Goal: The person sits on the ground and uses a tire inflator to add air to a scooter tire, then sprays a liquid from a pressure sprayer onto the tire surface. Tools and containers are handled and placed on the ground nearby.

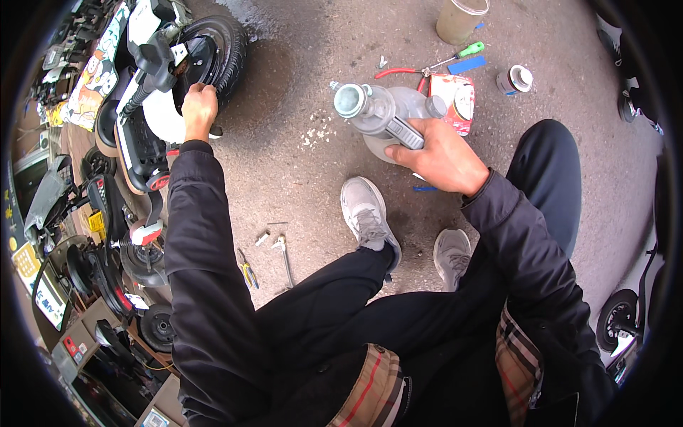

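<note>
My right hand point(445, 156) is wrapped round the grey grip of a clear plastic bottle with a grey round top point(409, 103), holding it over the ground. At the upper left, my left hand point(199, 110) has its fingers curled in beside a scooter's black tyre point(231, 60). What those fingers hold, if anything, is hidden. White bodywork point(162, 117) of the scooter lies just left of that hand. Partly behind the bottle are a red-and-white package point(461, 103) and red-handled pliers point(398, 72).
A green-handled screwdriver point(469, 50), a blue strip point(466, 65), a small can point(515, 80) and a tub of murky liquid point(461, 21) stand or lie beyond. Near my shoe point(366, 210) lie a wrench point(285, 262) and yellow-handled pliers point(247, 272). Several scooters point(99, 235) crowd the left.
</note>
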Tool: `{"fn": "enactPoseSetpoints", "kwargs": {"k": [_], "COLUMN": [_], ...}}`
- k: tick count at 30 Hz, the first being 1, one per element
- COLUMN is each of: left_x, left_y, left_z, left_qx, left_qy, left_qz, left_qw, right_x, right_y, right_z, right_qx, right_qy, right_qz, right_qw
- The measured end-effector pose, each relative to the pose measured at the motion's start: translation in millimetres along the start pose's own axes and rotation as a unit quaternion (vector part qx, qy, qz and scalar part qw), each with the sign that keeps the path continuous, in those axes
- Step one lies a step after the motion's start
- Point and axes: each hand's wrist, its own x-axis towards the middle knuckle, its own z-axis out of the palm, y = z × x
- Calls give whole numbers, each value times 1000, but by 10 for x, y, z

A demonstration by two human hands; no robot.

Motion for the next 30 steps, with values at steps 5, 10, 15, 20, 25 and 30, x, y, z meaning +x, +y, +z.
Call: {"fn": "enactPoseSetpoints", "kwargs": {"k": [5, 10, 15, 20, 25, 30], "left_x": [79, 70, -58, -159, -66, -60], "left_y": [-107, 55, 195, 89, -15, -106], "left_z": [-39, 97, 215, 151, 60, -21], "left_qx": [-11, -93, -54, -30, 57, -38], "left_qy": [16, 9, -2, 13, -2, 76], "left_qz": [-23, -3, 43, 74, 13, -37], "left_qw": [1000, 996, 998, 997, 998, 996], "right_x": [-18, -33, -23, -13, -45, -84], "right_y": [18, -10, -29, 9, 27, 21], "right_z": [-8, -2, 3, -5, -16, -44], "right_qx": [0, 13, 13, -8, 8, 7], "right_qy": [-5, -5, -13, -1, -8, -20], "right_qz": [9, 11, 13, -17, 3, 10], "right_qw": [1000, 1000, 1000, 1000, 1000, 1000]}}
